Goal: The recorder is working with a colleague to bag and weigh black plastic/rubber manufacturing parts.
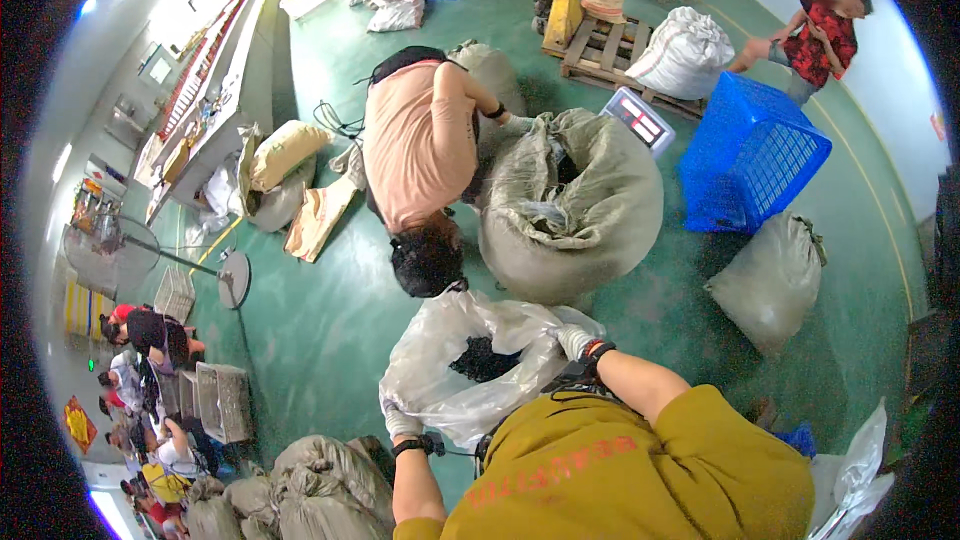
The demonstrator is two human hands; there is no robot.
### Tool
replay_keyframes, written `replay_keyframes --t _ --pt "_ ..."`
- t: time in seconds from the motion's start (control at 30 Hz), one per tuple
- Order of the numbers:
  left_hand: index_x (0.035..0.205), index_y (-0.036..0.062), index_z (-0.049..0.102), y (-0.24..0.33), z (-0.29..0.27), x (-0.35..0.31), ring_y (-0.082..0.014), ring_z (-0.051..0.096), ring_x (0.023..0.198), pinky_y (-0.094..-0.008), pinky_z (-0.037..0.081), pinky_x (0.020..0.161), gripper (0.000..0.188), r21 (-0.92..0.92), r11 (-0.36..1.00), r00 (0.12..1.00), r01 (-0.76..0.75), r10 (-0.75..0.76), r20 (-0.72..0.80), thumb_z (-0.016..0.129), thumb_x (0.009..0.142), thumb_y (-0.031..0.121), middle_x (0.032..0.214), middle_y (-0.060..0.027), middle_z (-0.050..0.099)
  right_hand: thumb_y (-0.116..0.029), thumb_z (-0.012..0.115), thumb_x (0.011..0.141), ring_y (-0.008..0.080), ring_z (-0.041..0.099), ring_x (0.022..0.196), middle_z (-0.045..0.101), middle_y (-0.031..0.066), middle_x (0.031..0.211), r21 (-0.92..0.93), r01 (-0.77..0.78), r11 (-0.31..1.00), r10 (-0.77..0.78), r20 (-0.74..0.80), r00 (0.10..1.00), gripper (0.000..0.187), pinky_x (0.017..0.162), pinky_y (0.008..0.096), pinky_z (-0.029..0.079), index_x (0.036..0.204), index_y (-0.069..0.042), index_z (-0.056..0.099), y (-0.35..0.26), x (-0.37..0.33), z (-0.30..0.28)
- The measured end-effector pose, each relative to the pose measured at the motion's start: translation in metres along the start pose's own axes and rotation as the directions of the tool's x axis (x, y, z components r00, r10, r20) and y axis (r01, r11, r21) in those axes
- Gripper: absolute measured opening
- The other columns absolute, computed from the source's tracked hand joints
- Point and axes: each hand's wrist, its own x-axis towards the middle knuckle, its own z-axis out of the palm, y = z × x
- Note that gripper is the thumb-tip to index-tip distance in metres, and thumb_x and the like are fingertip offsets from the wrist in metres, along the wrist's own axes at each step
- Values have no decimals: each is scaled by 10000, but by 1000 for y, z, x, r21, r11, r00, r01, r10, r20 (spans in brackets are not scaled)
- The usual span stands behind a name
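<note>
A translucent plastic bag (430,350) stands open-mouthed in front of me, with dark material (485,360) visible inside. My left hand (403,421), in a white glove, is closed on the bag's near-left rim. At its right rim my right hand (573,341), also gloved, is closed on the plastic. Just beyond the bag sits a large, bulging woven sack (570,240) with a loosely gathered top. A person in a pink shirt (420,140) bends beside it, one gloved hand (518,125) at the sack's upper edge.
To the right are a blue plastic crate (750,155) and a tied pale sack (770,285). A scale display (640,122) stands behind the large sack, near a wooden pallet (605,45). Grey sacks (320,490) are heaped at lower left. A standing fan (233,278) is farther left.
</note>
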Motion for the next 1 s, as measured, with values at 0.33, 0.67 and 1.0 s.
replay_keyframes --t 0.33,0.67,1.0 --pt "1391 105 334 2 -2 -4 -314 328 1302 -449 253 1085 621 -50 998 980 -26 15 -199 345 921 510 1424 -87 363 -411 523 875 329 528 1118 578 185 1181 -69 34 997 -35 -15 999 470 909 397 420 1152 -36 583 -18 -15 -1" --pt "1390 110 340 -6 5 -5 -312 331 1301 -447 253 1084 651 -23 999 989 -36 32 -146 365 906 544 1420 -78 373 -128 477 836 337 589 1008 619 187 1075 -852 456 255 -396 339 854 516 840 410 466 1346 -118 394 12 17 -4" --pt "1362 105 383 3 -19 1 -293 378 1270 -420 285 1069 618 -53 999 986 -13 4 -166 385 910 527 1391 -72 414 -164 401 843 330 612 795 633 185 950 -818 517 251 -651 253 716 455 730 439 479 1293 -117 453 62 51 12"
